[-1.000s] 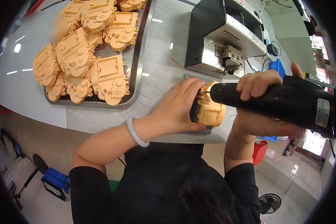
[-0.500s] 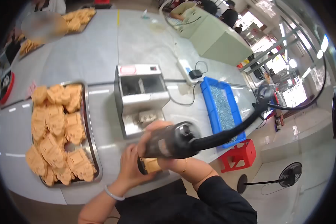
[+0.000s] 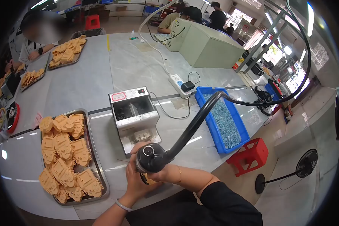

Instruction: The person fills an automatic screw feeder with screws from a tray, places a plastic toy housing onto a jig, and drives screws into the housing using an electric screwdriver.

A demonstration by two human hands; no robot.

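Observation:
Closed round a black electric screwdriver [image 3: 150, 156], my right hand [image 3: 158, 175] is largely hidden behind the tool. The screwdriver stands nearly on end, with a ring on its top and a thick black cable leaving it. My left hand [image 3: 135, 182] wraps around a small piece, yellow-orange with a dark edge [image 3: 148, 180], just below the tool. The tool's tip and most of that piece are out of sight. Right ahead of my hands stands a metal screw feeder [image 3: 135, 116] with a dark hopper.
A metal tray [image 3: 101, 177] piled with orange plastic housings [image 3: 64, 171] lies at left. At right is a blue bin [image 3: 224, 120] of small bluish pieces, above a red stool [image 3: 248, 156]. A power strip [image 3: 179, 86] lies behind. Another person [image 3: 34, 52] sits across the table.
The screwdriver has swung from a leaning position to nearly upright over the piece. The view has shifted, so the table items appear lower. Both hands keep their holds.

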